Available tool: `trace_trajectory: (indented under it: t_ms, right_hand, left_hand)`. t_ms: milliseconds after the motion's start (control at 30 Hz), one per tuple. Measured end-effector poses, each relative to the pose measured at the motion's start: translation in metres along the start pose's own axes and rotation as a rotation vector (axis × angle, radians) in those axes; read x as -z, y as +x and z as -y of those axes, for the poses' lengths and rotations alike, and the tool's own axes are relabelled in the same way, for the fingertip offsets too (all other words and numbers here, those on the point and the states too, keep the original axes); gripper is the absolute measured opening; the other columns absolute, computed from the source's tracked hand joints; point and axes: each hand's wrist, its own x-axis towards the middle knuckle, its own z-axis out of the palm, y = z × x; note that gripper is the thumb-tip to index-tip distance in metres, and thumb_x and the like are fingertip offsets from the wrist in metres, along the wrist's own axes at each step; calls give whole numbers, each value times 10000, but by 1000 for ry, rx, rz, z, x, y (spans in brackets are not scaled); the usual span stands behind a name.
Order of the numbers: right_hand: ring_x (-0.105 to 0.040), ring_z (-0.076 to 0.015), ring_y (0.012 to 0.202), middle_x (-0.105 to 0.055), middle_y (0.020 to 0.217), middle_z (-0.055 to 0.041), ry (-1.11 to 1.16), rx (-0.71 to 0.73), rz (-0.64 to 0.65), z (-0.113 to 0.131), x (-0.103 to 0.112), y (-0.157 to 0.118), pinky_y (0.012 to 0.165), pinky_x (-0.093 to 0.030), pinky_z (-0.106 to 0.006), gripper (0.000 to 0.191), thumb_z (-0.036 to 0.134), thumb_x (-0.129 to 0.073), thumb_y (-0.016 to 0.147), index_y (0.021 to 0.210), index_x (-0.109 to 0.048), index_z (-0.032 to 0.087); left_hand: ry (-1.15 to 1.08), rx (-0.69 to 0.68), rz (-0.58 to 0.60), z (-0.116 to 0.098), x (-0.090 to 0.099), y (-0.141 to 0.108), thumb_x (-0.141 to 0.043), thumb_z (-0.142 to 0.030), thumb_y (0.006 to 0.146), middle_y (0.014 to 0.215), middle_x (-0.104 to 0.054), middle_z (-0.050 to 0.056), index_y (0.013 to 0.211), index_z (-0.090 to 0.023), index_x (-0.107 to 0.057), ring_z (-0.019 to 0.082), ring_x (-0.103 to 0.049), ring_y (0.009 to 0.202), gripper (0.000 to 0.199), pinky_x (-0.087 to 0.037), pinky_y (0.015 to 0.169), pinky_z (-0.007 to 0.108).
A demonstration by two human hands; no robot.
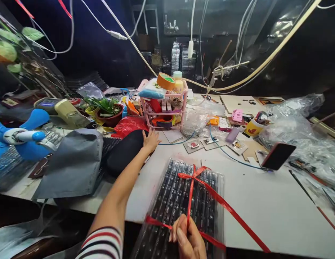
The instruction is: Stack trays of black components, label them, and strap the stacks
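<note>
Right hand [189, 238]: your fingers pinch the red ribbon [233, 212] round the tray stack [170, 201], which overhangs the bench [254, 198]; a hard tug might undo the bow [193, 175] or tip it; your left hand [151, 141] spreads loosely by the black case [126, 151]; bench cluttered; cables [190, 49] hang; background dark.

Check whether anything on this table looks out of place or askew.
The tray juts past the front edge of the table, and the tape roll lies tilted atop the rack; either might slip.
</note>
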Motion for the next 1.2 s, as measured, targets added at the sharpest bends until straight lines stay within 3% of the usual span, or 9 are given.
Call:
trace_trajectory:
  t_ms: [200,333,433,567,667,700,833,967,1200]
  right_hand:
    - [-335,-110,635,-371,689,39,-178,56,256,38,-24,14,605,-309,-259,354,510,-559,806,725,-395,207]
    - [-287,-91,584,-319,624,61,-284,140,356,49,-38,57,556,-262,-248,395,516,-559,800,672,-353,205]
    - [-317,-79,545,-337,581,68,-328,85,466,57,-48,93,528,-289,-234,445,560,-611,730,628,-366,203]
    - [-518,-129,653,-511,701,12,-330,16,544,73,-41,95,604,-446,-280,438,623,-538,739,785,-513,188]
    - [-584,-158,822,-595,960,-49,-490,79,471,77,7,57,717,-485,-320,483,552,-507,810,1146,-521,206]
    - [-594,-153,844,-604,1008,-47,-768,255,333,76,33,43,722,-491,-308,493,568,-390,866,1206,-506,232]
    - [-517,-282,1090,-541,1198,-170,-1097,334,56,62,161,7,904,-399,-500,596,604,-305,873,1199,-550,169]
    - [-340,-398,1273,-465,1345,-194,-1418,299,67,42,261,8,992,-169,-650,585,612,-549,749,1182,-610,223]
    - [-96,-284,1399,-258,1507,-75,-1709,320,149,17,316,41,1061,-32,-582,488,426,-481,883,1357,-443,320]
  left_hand:
    - [-611,105,125,46,24,-139,-447,-511,838,1327,-546,60,1155,-258,-621,277,-347,1335,442,-216,1106,467]
    - [-1027,639,238,75,30,-261,-509,-576,774,1189,-644,36,1005,-323,-686,305,-507,1203,385,-298,1072,497]
    - [-1286,882,282,52,31,-327,-431,-517,851,1228,-619,32,1086,-358,-654,297,-523,1187,361,-316,1050,546]
    - [-1580,1050,216,-8,23,-370,-405,-422,908,1261,-591,37,1107,-322,-636,256,-579,1113,321,-402,1006,489]
    - [-1750,1160,121,-43,16,-381,-404,-433,915,1187,-616,70,1078,-278,-633,241,-628,1005,321,-507,876,441]
    - [-1803,1171,95,-50,16,-383,-409,-454,910,1168,-616,70,1075,-276,-627,237,-637,974,327,-531,828,427]
    - [-1979,1164,29,-62,21,-383,-416,-566,871,1064,-612,59,1115,-287,-581,214,-650,861,406,-553,771,427]
    - [-1967,1194,23,-63,24,-376,-378,-653,839,1113,-576,84,1210,-297,-517,220,-644,871,533,-539,801,438]
    - [-1680,1267,16,-86,10,-370,-290,-571,905,1066,-578,62,1146,-291,-523,165,-634,807,438,-537,739,369]
